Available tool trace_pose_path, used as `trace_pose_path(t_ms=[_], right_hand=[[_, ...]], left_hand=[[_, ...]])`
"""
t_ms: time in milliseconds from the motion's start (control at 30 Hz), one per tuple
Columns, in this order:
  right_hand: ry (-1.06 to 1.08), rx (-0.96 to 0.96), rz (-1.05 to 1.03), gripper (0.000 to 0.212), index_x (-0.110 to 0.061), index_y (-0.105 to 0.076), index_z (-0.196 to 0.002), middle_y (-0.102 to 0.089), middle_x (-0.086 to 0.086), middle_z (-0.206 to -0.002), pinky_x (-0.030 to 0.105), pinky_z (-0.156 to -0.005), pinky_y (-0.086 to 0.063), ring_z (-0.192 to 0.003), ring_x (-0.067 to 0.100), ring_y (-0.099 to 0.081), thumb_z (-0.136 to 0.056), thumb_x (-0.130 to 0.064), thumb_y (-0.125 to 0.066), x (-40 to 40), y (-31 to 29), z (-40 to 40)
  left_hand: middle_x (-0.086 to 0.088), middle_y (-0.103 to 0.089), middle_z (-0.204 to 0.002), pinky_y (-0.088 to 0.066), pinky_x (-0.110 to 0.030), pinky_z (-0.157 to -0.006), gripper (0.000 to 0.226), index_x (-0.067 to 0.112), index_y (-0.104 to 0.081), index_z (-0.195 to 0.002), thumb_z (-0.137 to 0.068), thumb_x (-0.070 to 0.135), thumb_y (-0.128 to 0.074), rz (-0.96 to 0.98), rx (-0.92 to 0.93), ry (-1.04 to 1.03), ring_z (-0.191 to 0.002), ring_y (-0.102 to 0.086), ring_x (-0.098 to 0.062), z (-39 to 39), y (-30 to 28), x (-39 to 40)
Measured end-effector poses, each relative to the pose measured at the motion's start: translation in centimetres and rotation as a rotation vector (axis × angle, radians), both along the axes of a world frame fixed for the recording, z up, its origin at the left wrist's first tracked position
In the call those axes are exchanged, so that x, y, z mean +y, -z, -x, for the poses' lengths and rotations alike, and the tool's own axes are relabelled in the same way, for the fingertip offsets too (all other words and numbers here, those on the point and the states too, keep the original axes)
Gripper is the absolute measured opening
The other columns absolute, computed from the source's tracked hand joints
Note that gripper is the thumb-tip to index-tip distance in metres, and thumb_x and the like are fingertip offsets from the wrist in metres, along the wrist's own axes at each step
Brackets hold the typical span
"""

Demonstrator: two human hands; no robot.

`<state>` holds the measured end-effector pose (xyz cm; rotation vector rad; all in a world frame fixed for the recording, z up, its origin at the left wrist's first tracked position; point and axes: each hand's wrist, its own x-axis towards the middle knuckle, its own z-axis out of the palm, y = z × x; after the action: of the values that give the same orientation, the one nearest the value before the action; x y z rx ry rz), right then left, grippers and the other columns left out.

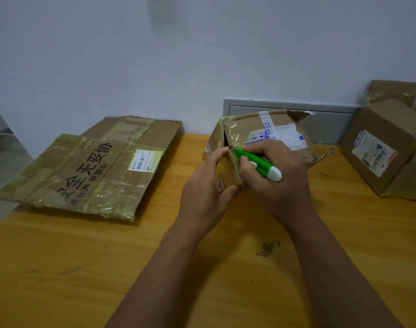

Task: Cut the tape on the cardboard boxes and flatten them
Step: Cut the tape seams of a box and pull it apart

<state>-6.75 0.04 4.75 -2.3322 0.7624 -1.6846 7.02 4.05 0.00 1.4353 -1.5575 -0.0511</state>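
A small taped cardboard box [247, 129] lies on the wooden table [84, 268] at centre, with a white label on its upper face. My left hand [202, 192] grips the box's near flap at its left end. My right hand [278, 178] holds a green and white utility knife [259, 163], its tip at the taped seam by the box's left corner. The blade itself is too small to make out.
Two flattened taped boxes [84, 171] lie stacked at the left, overhanging the table's left edge. An upright box with a shipping label [382, 147] stands at the right with its flaps open. A grey panel [327, 110] runs along the wall behind.
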Motion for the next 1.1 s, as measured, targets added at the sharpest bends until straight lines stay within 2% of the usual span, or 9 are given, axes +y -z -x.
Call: trace_pose_path(t_ms=[133, 267, 433, 567, 700, 800, 900, 1000, 1100], right_hand=[[-0.021, -0.036, -0.032, 0.019, -0.007, -0.067, -0.086, -0.057, -0.007, -0.075, 0.023, -0.058, -0.044, -0.068, 0.008, -0.052, -0.081, -0.022, -0.056, 0.11, -0.09, 0.4], [0.009, 0.005, -0.025, 0.022, -0.006, -0.068, -0.086, -0.057, -0.006, -0.078, 0.026, -0.059, -0.046, -0.069, 0.012, -0.055, -0.081, -0.024, -0.056, 0.11, 0.02, 0.41], [-0.012, -0.093, -0.077, 0.016, -0.009, -0.066, -0.087, -0.059, -0.004, -0.075, 0.013, -0.056, -0.041, -0.066, 0.009, -0.054, -0.083, -0.022, -0.058, 0.21, 0.03, 0.74], [-0.006, -0.04, -0.054, 0.019, -0.008, -0.068, -0.092, -0.058, -0.007, -0.08, 0.008, -0.063, -0.04, -0.072, 0.005, -0.053, -0.084, -0.022, -0.058, 0.09, 0.08, 0.54], [0.026, 0.03, -0.049, 0.023, -0.009, -0.069, -0.091, -0.056, -0.01, -0.082, 0.024, -0.066, -0.044, -0.075, 0.006, -0.052, -0.083, -0.026, -0.056, -0.01, 0.3, 0.14], [0.032, 0.039, -0.044, 0.024, -0.007, -0.069, -0.088, -0.056, -0.008, -0.081, 0.031, -0.065, -0.044, -0.074, 0.011, -0.053, -0.081, -0.026, -0.055, -0.07, 0.42, 0.21], [0.021, 0.027, -0.037, 0.025, -0.005, -0.068, -0.086, -0.057, -0.005, -0.08, 0.026, -0.061, -0.044, -0.071, 0.013, -0.054, -0.08, -0.026, -0.055, -0.04, 0.49, 0.58], [0.009, 0.035, -0.053, 0.025, -0.006, -0.068, -0.085, -0.058, -0.002, -0.08, 0.019, -0.059, -0.042, -0.071, 0.012, -0.053, -0.079, -0.026, -0.055, 0.09, 0.37, 0.8], [-0.038, 0.026, -0.06, 0.02, -0.006, -0.065, -0.078, -0.056, -0.002, -0.075, 0.019, -0.057, -0.04, -0.069, 0.009, -0.049, -0.075, -0.024, -0.056, 0.35, 0.43, 0.98]], left_hand=[[-0.001, -0.056, -0.137, -0.048, -0.024, -0.093, 0.074, 0.02, -0.039, -0.145, -0.08, 0.033, -0.073, 0.011, -0.006, -0.002, -0.12, -0.052, -0.008, 0.11, -0.03, 0.15], [-0.003, -0.056, -0.138, -0.043, -0.019, -0.093, 0.075, 0.017, -0.04, -0.145, -0.081, 0.027, -0.079, -0.001, -0.014, -0.009, -0.117, -0.042, 0.003, 0.23, -0.25, 0.14], [-0.004, -0.056, -0.137, -0.048, -0.028, -0.094, 0.076, 0.015, -0.041, -0.144, -0.079, 0.024, -0.08, 0.003, -0.013, -0.017, -0.119, -0.044, -0.001, 0.36, -0.33, 0.27], [-0.004, -0.056, -0.138, -0.046, -0.025, -0.094, 0.076, 0.015, -0.042, -0.144, -0.079, 0.025, -0.08, 0.003, -0.02, -0.028, -0.119, -0.045, -0.002, 0.5, -0.4, 0.34], [-0.005, -0.054, -0.142, -0.046, -0.024, -0.094, 0.076, 0.014, -0.042, -0.144, -0.079, 0.024, -0.08, 0.01, -0.036, -0.041, -0.124, -0.053, -0.014, 0.52, -0.33, 0.33], [-0.005, -0.055, -0.141, -0.045, -0.023, -0.089, 0.075, 0.014, -0.042, -0.144, -0.079, 0.024, -0.08, 0.02, -0.056, -0.051, -0.122, -0.055, -0.016, 0.61, -0.25, 0.32], [-0.006, -0.053, -0.144, -0.042, -0.018, -0.085, 0.074, 0.013, -0.043, -0.143, -0.08, 0.025, -0.079, 0.024, -0.092, -0.045, -0.119, -0.056, -0.017, 0.85, -0.26, 0.36], [-0.006, -0.053, -0.144, -0.035, -0.006, -0.083, 0.074, 0.014, -0.042, -0.144, -0.081, 0.025, -0.078, 0.017, -0.085, -0.045, -0.118, -0.054, -0.012, 0.53, -0.18, 0.32], [-0.003, -0.051, -0.145, -0.041, -0.014, -0.086, 0.074, 0.016, -0.039, -0.145, -0.083, 0.028, -0.077, 0.022, -0.041, -0.054, -0.123, -0.05, -0.011, 0.22, -0.13, 0.19]])
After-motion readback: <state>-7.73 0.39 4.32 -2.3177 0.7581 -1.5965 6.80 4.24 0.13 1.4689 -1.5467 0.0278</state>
